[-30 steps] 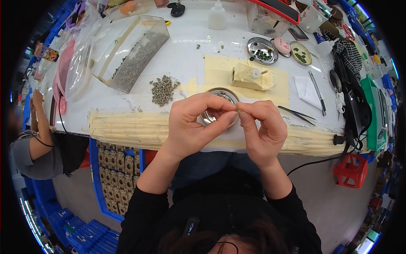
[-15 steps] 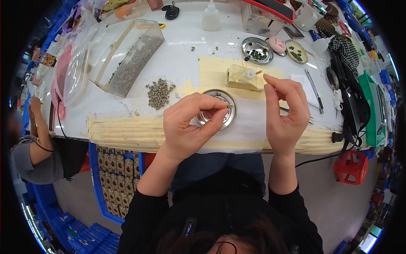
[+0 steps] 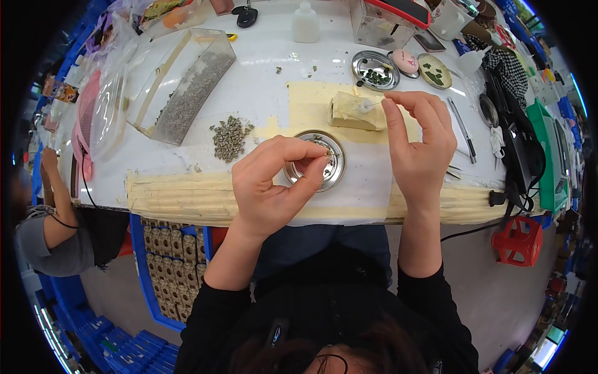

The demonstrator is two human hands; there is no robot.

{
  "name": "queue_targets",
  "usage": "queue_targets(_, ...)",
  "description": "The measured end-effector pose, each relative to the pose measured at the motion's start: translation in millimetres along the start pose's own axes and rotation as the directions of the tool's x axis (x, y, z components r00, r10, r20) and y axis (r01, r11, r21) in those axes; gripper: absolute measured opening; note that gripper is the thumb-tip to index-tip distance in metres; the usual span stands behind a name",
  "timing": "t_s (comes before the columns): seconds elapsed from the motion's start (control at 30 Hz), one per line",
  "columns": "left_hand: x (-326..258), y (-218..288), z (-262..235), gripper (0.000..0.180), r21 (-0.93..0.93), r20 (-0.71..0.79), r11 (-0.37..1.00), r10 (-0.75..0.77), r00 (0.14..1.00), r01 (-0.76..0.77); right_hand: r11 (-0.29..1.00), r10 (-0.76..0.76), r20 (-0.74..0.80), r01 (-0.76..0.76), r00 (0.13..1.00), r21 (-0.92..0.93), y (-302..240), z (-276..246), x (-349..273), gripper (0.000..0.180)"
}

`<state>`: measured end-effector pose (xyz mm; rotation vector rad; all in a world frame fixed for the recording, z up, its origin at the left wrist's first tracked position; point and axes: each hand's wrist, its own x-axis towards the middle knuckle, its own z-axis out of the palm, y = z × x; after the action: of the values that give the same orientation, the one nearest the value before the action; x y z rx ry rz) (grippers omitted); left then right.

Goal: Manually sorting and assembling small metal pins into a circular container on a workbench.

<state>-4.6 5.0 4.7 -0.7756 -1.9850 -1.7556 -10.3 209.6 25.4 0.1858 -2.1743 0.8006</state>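
Observation:
My left hand (image 3: 272,181) pinches a tiny grey-green piece (image 3: 327,153) between thumb and forefinger. It is over a round steel dish (image 3: 341,167) that holds a few small bits and is partly covered by the fingers. Farther right, my right hand (image 3: 423,134) is closed at thumb and fingertip on the end of a thin stick (image 3: 377,102). The stick runs into a white nozzle (image 3: 366,106) resting on a block wrapped in cream tape (image 3: 342,113). Left of the dish lies a heap of small grey-green pieces (image 3: 230,138).
A clear bin of grey pieces (image 3: 198,93) stands at the far left. Steel dish (image 3: 367,57) and cream dish (image 3: 433,67) with green bits lie far right, near a pen (image 3: 461,128). A white squeeze bottle (image 3: 305,23) stands behind. At left, another person's arm (image 3: 57,187) shows.
My right hand has moved slightly up and left, and its fingertips have closed on the stick at the nozzle. My left hand keeps its pinch above the dish, shifted slightly left.

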Motion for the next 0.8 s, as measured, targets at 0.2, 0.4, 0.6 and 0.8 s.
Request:
queue_targets(0.2, 0.8, 1.1, -0.5, 0.013, 0.014, 0.003, 1.0, -0.005, 1.0, 0.005, 0.84, 0.134, -0.028, -0.098, 0.991, 0.533, -25.1, -8.7, -16.2, 0.008)
queue_targets(0.4, 1.9, 2.9, 0.5, 0.013, 0.013, 0.005, 1.0, 0.001, 1.0, -0.001, 0.682, 0.161, 0.128, -0.204, 0.979, 0.702, -28.0, 5.3, -34.5, 0.01)
queue_targets(0.6, 0.9, 2.6, -0.1, 0.013, 0.019, 0.014, 1.0, -0.005, 1.0, 0.005, 0.677, 0.162, 0.135, -0.21, 0.977, 0.706, -27.7, 7.8, -37.0, 0.011)
queue_targets(0.8, 1.2, 2.2, 0.3, 0.013, 0.03, 0.016, 1.0, 0.008, 1.0, -0.008, 0.686, 0.156, 0.13, -0.202, 0.979, 0.699, -28.7, 7.7, -37.1, 0.01)
